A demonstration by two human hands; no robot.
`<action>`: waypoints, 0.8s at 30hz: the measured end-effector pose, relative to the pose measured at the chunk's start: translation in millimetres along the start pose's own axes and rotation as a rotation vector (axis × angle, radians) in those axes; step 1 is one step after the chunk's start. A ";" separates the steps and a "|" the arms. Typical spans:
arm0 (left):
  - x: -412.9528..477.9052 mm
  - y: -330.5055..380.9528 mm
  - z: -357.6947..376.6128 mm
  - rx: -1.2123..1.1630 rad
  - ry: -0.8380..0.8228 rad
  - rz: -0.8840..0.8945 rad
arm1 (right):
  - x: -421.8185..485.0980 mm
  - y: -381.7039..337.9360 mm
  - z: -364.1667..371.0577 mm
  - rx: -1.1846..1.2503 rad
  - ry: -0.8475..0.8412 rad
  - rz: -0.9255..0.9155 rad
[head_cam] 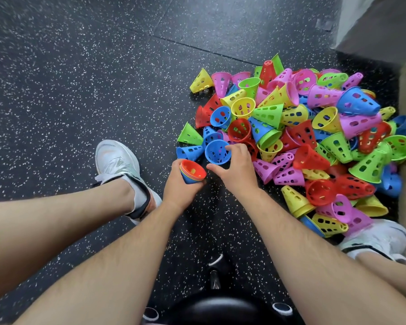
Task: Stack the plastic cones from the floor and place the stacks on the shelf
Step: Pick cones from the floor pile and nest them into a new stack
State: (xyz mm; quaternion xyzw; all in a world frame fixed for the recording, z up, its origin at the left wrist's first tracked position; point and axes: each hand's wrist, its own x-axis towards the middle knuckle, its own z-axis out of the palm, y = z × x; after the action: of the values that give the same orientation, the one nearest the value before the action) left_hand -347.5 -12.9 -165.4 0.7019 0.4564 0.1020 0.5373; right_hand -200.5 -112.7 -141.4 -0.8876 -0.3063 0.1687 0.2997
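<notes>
- Both hands worked at the near edge of the pile of loose cones (298, 134), which I take as my landmark. My left hand (181, 184) was wrapped shut around a short nested stack (192, 172), its open mouths tilted up toward the pile, a red cone innermost.
- I held that stack mouth-up and just beside the pile's near-left edge, probably so that the next cone could drop straight in with little travel.
- My right hand (234, 170) was half closed, fingertips pinching the rim of a blue cone (217, 152) at the pile's near-left corner, thumb spread below it. Whether the cone was already lifted free of its neighbours I could not tell.
- That blue cone lay with its wide mouth facing me, between the stack and the pile. Gripping the rim made sense, since it would let me turn the tip downward for nesting.
- By my judgement the task was early: most cones lay heaped on the speckled floor (68, 90), tipped every way.
- My left shoe (120, 160) stood well apart from the pile on its left; my right shoe (375, 238) touched the pile's near edge, cones resting against it.
- No shelf could be picked out with certainty; a pale block (380, 24) stood beyond the pile.
</notes>
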 end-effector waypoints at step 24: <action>6.4 -9.2 -15.0 -0.133 0.128 -0.035 | -8.1 -22.6 16.4 0.002 -0.327 -0.225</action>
State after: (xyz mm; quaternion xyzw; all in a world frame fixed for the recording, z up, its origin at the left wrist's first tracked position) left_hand -358.3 1.9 -169.4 0.6487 0.4942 0.1671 0.5541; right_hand -224.5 -96.6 -138.7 -0.8084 -0.4480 0.2762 0.2637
